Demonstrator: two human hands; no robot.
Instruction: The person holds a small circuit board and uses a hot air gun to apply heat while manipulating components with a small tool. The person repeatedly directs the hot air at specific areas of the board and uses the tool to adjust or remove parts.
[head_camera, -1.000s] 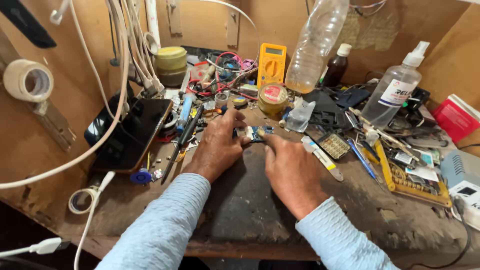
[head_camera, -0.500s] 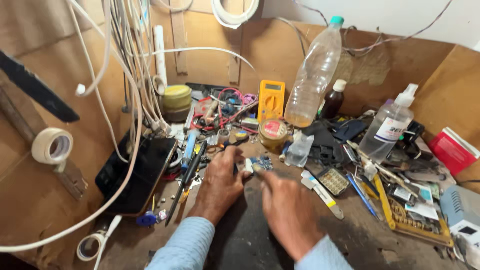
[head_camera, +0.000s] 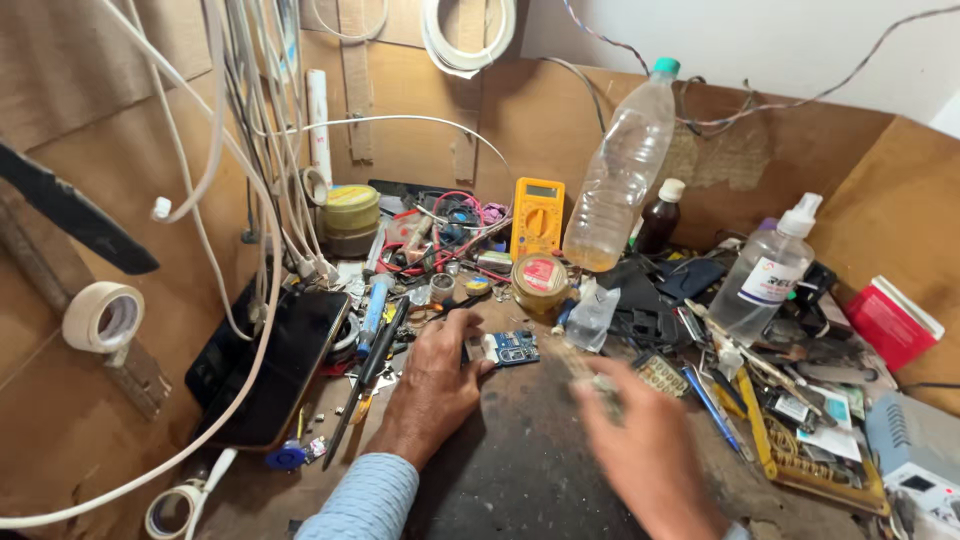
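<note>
My left hand (head_camera: 432, 385) rests on the dark, scorched work mat (head_camera: 510, 470), its fingertips pinching the left edge of a small blue circuit board (head_camera: 508, 347) that lies flat. My right hand (head_camera: 645, 450) is blurred with motion at the lower right, a little right of the board and apart from it. Its fingers are closed around a thin pale brush-like tool (head_camera: 580, 365) whose tip points up-left toward the board. Both forearms wear light blue striped sleeves.
Behind the board stand a round tin (head_camera: 540, 280), a yellow multimeter (head_camera: 537, 215), a tall plastic bottle (head_camera: 625, 170), a brown bottle (head_camera: 660, 215) and a spray bottle (head_camera: 770, 275). A dark phone (head_camera: 285, 365) and screwdrivers (head_camera: 372, 310) lie left. White cables (head_camera: 260, 180) hang left; clutter fills the right.
My right hand has pulled back from the board toward the lower right and picked up the pale tool. My head has lifted, so more of the back wall shows. The left hand stays at the board.
</note>
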